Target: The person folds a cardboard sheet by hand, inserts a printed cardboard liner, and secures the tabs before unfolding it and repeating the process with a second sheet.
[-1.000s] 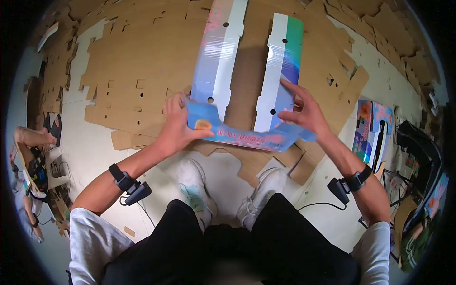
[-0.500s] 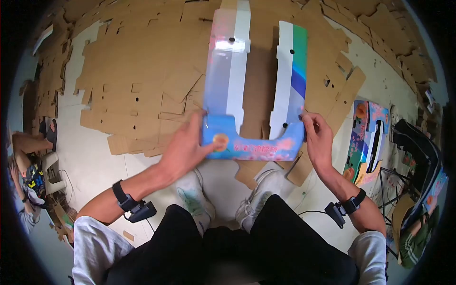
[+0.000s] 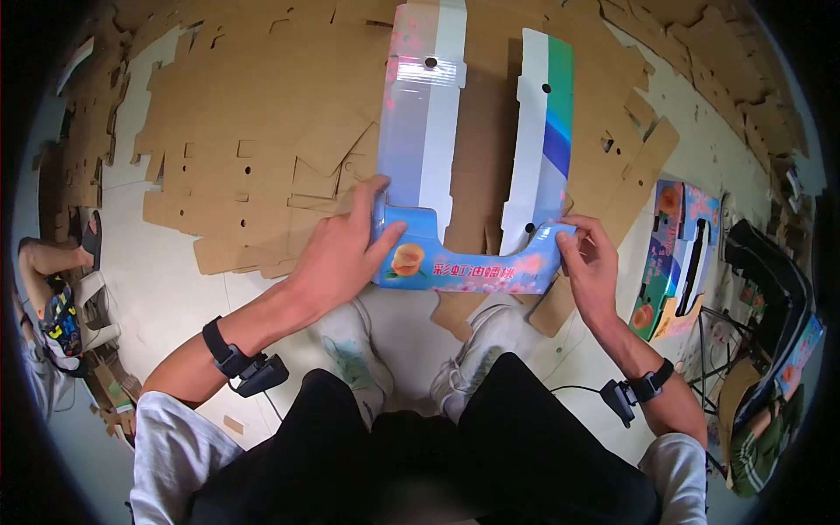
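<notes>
2 near corners of the printed carton blank, held at centre above the brown cardboard sheets, are pinched by the left hand and right hand, so an uneven pull could, I judge, twist or crease its 2 long far flaps.

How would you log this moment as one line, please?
left hand: grips left end of printed box blank | right hand: pinches its right end | flaps: two, pointing away | floor: brown cardboard sheets
</notes>
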{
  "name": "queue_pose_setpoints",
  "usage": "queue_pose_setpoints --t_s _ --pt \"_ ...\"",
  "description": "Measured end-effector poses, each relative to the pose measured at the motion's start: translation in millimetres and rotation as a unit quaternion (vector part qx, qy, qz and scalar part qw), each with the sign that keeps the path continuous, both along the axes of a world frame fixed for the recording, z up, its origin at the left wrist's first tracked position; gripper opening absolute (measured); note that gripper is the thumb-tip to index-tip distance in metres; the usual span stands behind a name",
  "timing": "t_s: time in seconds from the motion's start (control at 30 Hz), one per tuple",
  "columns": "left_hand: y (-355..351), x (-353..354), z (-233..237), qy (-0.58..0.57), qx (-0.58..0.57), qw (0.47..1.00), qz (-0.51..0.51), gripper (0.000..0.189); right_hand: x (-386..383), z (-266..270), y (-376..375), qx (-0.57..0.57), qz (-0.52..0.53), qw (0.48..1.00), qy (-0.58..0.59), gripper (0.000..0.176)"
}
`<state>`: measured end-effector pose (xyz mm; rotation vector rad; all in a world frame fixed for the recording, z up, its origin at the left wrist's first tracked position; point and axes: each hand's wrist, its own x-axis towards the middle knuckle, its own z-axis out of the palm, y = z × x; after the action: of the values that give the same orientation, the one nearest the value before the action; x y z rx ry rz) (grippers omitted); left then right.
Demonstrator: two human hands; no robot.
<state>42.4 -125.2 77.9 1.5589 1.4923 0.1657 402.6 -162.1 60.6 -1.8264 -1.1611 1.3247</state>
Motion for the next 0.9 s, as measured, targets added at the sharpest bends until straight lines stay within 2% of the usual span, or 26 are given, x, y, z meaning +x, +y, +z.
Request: queue_pose_setpoints --t_s 0.1,0.23,0.33,0.43,0.53,0.63,0.73,0.83,0.9 --pt "0 -4 -7 -0.019 0.025 0.999 -0.022 0.045 5 -1 -5 0.015 0.028 0.997 -0.064 0.020" --pt "0 -6 -12 -0.031 0.033 0.999 -0.027 0.044 14 -17 -1 0.082 0.065 0.993 -0.045 0.019" --pt "-6 -7 -11 0.067 0.209 0.969 -0.111 0.049 10 -19 1 0.074 0.069 0.994 -0.032 0.018" --pt "-1 -7 -5 0.132 0.158 0.966 -0.159 0.059 11 -21 1 0.045 0.062 0.997 -0.025 0.017" --pt "6 -4 4 0.145 0.085 0.971 -0.173 0.069 8 -23 5 0.034 0.061 0.998 -0.008 0.021" --pt "5 -12 -14 0.049 0.121 0.980 -0.148 0.075 12 -37 8 0.040 0.064 0.997 0.010 0.029" --pt "2 -9 -22 0.038 0.074 0.992 -0.098 0.080 19 -46 14 0.020 0.081 0.996 -0.014 0.037" --pt "3 -12 -25 0.055 0.123 0.983 -0.128 0.082 21 -54 17 0.016 0.069 0.997 -0.032 0.041" --pt "2 -12 -14 0.065 0.086 0.981 -0.158 0.081 19 -51 13 -0.007 0.042 0.999 -0.016 0.041"
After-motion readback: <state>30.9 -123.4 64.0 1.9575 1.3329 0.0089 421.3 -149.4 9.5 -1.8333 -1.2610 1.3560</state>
